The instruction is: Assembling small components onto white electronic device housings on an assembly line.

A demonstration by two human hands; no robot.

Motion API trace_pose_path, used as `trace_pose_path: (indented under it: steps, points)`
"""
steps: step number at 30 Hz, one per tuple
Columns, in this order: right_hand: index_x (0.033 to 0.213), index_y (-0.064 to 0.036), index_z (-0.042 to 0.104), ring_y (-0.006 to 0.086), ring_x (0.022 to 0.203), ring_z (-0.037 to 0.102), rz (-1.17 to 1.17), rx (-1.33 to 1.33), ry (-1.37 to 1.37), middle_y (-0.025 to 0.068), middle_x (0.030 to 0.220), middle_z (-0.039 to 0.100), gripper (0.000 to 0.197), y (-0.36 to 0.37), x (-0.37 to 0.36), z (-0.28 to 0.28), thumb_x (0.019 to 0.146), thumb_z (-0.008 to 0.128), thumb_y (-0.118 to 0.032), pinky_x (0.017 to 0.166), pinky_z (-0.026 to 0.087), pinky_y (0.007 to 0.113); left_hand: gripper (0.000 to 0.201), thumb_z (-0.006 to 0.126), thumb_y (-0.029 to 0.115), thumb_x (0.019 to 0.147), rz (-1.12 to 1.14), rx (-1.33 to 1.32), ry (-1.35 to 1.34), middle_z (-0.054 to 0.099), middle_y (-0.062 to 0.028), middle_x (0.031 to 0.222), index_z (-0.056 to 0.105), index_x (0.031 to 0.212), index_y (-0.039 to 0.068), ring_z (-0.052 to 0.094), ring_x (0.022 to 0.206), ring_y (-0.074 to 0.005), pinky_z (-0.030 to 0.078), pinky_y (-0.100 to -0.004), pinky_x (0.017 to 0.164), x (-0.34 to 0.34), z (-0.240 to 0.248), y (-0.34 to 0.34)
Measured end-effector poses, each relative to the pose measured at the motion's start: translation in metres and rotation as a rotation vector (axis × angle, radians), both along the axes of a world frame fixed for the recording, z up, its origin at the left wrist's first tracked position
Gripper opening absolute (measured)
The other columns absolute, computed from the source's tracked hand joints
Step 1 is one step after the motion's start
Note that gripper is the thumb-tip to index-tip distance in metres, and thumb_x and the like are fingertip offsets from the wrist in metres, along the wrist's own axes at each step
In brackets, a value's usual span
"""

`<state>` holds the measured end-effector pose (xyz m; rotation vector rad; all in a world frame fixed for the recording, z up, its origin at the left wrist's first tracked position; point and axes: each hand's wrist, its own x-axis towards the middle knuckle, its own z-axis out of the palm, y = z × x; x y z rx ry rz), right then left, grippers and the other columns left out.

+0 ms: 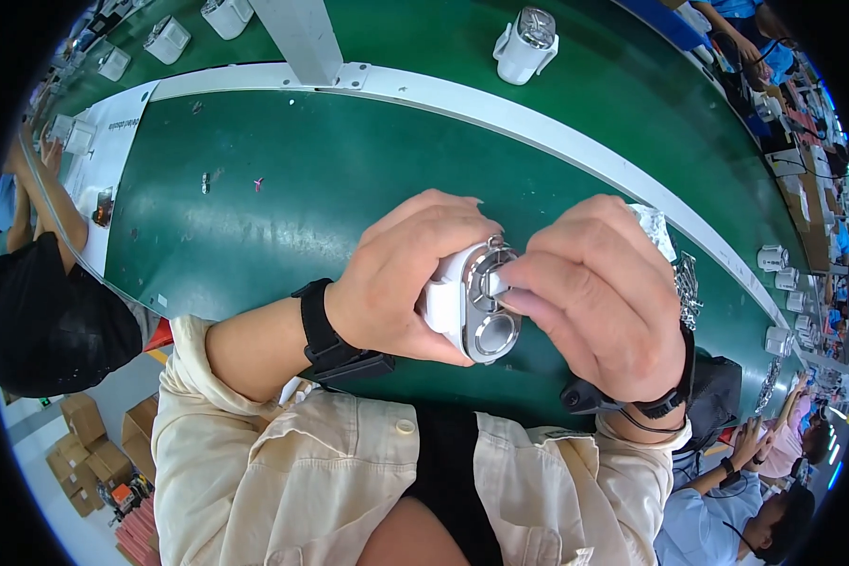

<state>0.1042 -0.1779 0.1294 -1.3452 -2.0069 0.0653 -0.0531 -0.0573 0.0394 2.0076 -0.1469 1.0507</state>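
While a long green counter (330, 179) spreads across most of the view, a white rail (415, 90) curves over its far part, with a post rising from it. In front of the person, both hands meet above the near part of the counter. The right hand (604, 292) comes in from the side, and the left hand (396, 274) wraps around a white housing (448, 297). The left grip is closed firmly about the housing's body, its metal-fitted end turned toward the right hand. Beyond the rail stands a similar white unit (519, 57) with a clear top. Behind the right hand lie a heap of small metal parts (689, 288) and a crumpled silvery packet (653, 231). On the housing's end, a round silver disc (495, 333) sits just beside a metal ring (482, 279). The right grip is nearly closed, thumb and forefinger pinching a small white piece (497, 283) at that ring.
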Motion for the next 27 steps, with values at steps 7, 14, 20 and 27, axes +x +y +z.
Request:
trace_pose_path:
  steps: [7, 14, 20, 27]
  points:
    - [0.089, 0.0030, 0.066, 0.0266, 0.068, 0.055, -0.120, 0.016, 0.027, 0.0118, 0.081, 0.059, 0.025, -0.003, -0.012, -0.006, 0.066, 0.075, 0.001, 0.056, 0.044, 0.034, 0.075, 0.089, 0.022, 0.054, 0.039, 0.037, 0.001, 0.062, -0.0136, 0.102, 0.052, 0.115, 0.001, 0.062, 0.085, -0.0322, 0.051, -0.0387, 0.071, -0.001, 0.001, 0.002]
    - [0.102, 0.0033, 0.065, 0.0220, 0.082, 0.056, -0.115, -0.220, 0.380, 0.0116, 0.095, 0.060, 0.027, -0.007, -0.006, -0.004, 0.075, 0.070, 0.003, 0.069, 0.046, 0.033, 0.080, 0.091, 0.022, 0.050, 0.014, -0.078, 0.027, 0.062, -0.0145, 0.103, 0.052, 0.116, 0.001, 0.062, 0.087, -0.0312, 0.051, -0.0381, 0.073, -0.004, -0.001, 0.003]
    - [0.125, 0.0009, 0.054, 0.0200, 0.119, 0.048, 0.089, -0.491, 1.070, 0.0130, 0.131, 0.048, 0.039, 0.007, -0.016, -0.035, 0.087, 0.063, -0.004, 0.097, 0.041, 0.034, 0.081, 0.091, 0.022, 0.049, -0.025, -0.112, 0.061, 0.061, -0.0152, 0.108, 0.052, 0.118, 0.002, 0.061, 0.090, -0.0315, 0.050, -0.0395, 0.076, -0.009, -0.003, 0.001]
    - [0.133, -0.0034, 0.048, 0.0233, 0.126, 0.044, 0.293, -0.444, 1.109, 0.0173, 0.144, 0.036, 0.041, 0.013, -0.025, -0.061, 0.094, 0.055, -0.016, 0.105, 0.035, 0.037, 0.085, 0.091, 0.021, 0.049, 0.009, -0.043, -0.003, 0.060, -0.0156, 0.113, 0.049, 0.121, 0.005, 0.060, 0.094, -0.0344, 0.049, -0.0425, 0.079, -0.005, 0.001, 0.002]
